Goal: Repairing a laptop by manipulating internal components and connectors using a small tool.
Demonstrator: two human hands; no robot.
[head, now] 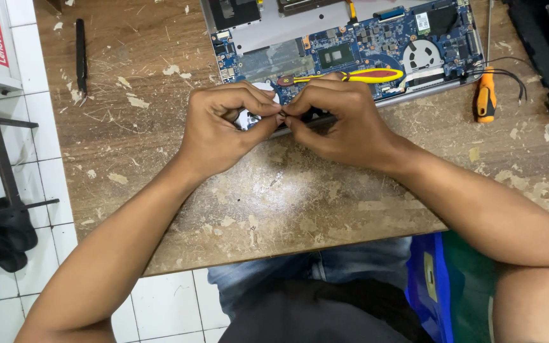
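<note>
over the worn wooden table (274, 203), both forearms angle inward, wrists bent, left hand (223, 124) and right hand (338, 121) meeting fingertip to fingertip. a tiny dark part (283, 115) pinched between them is too small to identify. both hands are curled closed on it, just before the opened laptop (351, 44), near a yellow screwdriver (351, 76).

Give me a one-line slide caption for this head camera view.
Both hands, left hand and right hand, pinch a tiny dark part above an opened laptop, a yellow-handled screwdriver resting across it.
</note>
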